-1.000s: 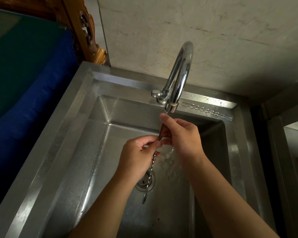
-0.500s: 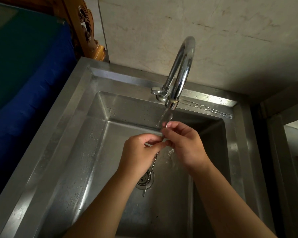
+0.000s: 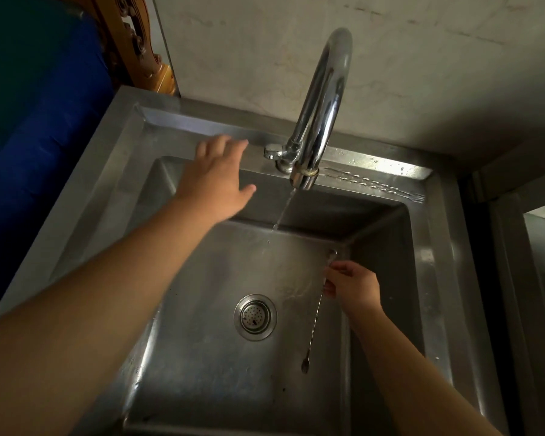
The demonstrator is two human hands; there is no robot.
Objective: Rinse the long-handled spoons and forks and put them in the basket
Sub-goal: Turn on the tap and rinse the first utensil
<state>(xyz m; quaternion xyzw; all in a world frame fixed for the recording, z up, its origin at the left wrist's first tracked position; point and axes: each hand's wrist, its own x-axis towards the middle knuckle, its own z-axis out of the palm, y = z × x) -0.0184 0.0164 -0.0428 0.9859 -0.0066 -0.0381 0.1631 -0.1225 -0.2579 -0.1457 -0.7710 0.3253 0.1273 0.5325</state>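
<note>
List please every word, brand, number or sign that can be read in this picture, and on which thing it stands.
None: no readable text shows on the faucet, the sink, the wall, or the long-handled spoon that the right hand holds.

Two hands, three long utensils.

Steel sink filled most of view. Round perforated drain strainer sat near middle of basin floor. Chrome gooseneck faucet rose from back rim, thin water stream falling from spout. Small faucet lever pointed toward left edge. Stained pale wall behind. Blue-green fabric and carved wooden piece beyond sink's back left corner.
</note>
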